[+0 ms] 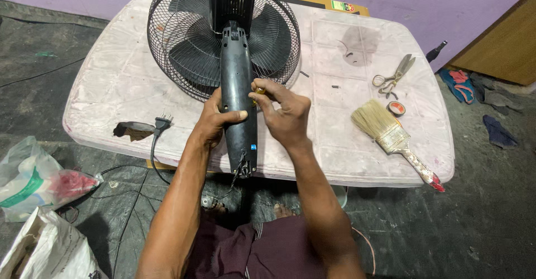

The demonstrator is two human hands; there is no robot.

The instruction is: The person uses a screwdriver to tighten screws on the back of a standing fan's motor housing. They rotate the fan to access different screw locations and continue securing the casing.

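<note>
Left-hand grip [215, 120] wraps the fan neck [239, 100], long axis pointing away; right hand [282, 114] pinches a small yellowish part [258, 92] beside it.

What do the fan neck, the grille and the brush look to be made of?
Fan neck: likely moulded plastic, dark with a dull sheen, seams and a screw recess; left hand grips it. Grille: thin black wire, probably painted metal. Brush: pale bristles, shiny metal band, handle paint-stained, probably wood.
</note>
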